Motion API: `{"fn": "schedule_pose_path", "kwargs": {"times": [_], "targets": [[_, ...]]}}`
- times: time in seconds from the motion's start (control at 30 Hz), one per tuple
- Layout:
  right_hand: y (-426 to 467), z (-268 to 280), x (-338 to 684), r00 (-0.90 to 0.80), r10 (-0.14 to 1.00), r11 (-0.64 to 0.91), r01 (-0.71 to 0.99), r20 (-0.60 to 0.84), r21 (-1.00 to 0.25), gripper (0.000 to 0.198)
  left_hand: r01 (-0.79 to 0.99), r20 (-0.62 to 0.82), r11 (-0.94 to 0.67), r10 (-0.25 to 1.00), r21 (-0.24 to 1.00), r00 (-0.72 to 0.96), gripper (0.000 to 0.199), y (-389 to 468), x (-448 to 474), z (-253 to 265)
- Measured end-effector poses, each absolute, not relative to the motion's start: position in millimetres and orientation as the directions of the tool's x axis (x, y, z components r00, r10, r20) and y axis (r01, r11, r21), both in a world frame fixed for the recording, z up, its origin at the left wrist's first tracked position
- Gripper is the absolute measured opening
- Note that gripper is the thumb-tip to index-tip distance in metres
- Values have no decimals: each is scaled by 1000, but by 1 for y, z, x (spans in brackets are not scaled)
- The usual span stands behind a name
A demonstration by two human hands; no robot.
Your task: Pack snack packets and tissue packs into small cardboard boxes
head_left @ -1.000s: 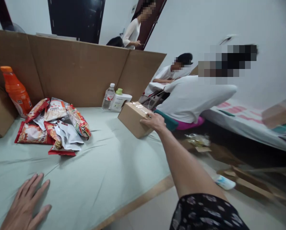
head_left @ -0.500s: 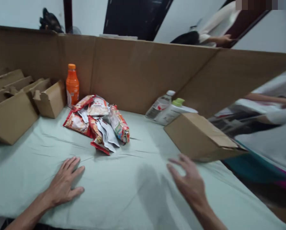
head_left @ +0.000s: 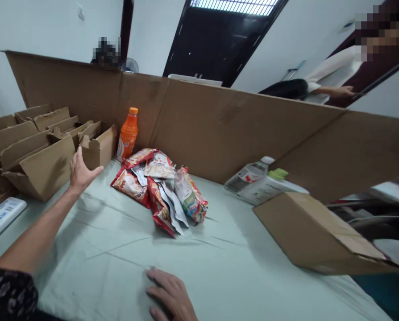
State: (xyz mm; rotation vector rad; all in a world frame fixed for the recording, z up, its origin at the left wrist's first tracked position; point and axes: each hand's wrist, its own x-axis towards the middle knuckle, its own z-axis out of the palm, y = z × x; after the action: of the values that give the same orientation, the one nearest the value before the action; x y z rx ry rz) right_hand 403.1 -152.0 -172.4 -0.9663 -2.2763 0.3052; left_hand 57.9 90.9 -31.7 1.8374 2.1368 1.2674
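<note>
My left hand (head_left: pixel 81 171) is stretched forward, fingers apart, close to a small open cardboard box (head_left: pixel 101 149) at the end of a group of boxes; whether it touches the box I cannot tell. Above the cloth at the front, my right hand (head_left: pixel 172 294) has its fingers spread and holds nothing; part of it is cut off by the lower edge. A pile of red and white snack packets (head_left: pixel 132 187) lies mid-table, with a colourful clear-wrapped pack (head_left: pixel 190 196) on its right. An orange bottle (head_left: pixel 128 133) stands upright behind the pile.
Open cardboard boxes (head_left: pixel 48 167) crowd the left, beside a white flat pack (head_left: pixel 3 218). To the right, a clear bottle (head_left: pixel 249 176) leans by a white green-capped bottle (head_left: pixel 263 189) and a closed carton (head_left: pixel 313 232). A cardboard wall (head_left: pixel 213 120) runs behind; people are beyond it.
My left hand has gone from the cloth forward and left to the small cardboard box. My right hand has moved left and closer to me. The view has turned leftward.
</note>
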Motion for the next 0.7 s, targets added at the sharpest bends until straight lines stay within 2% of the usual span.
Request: {"fn": "schedule_pose_path", "kwargs": {"times": [0.13,0.27,0.37,0.53,0.6,0.7], "targets": [[-159,-185,405,-469,758,651,584,454,-485,33,749,370,123,810,651,-455,125,150,68,-35],[-164,-176,405,-462,797,604,591,390,-535,39,694,336,223,748,684,-572,124,182,80,-44],[-163,-169,404,-458,804,595,590,380,-546,41,678,333,231,734,698,-592,121,185,83,-43],[-162,-164,398,-436,811,585,594,391,-552,37,694,364,178,747,697,-557,123,129,76,-37],[-161,-162,395,-431,813,583,592,392,-557,34,724,400,111,772,681,-494,120,91,67,-36],[-159,-160,391,-427,811,586,581,401,-565,34,726,394,132,768,675,-505,127,38,54,-31]]}}
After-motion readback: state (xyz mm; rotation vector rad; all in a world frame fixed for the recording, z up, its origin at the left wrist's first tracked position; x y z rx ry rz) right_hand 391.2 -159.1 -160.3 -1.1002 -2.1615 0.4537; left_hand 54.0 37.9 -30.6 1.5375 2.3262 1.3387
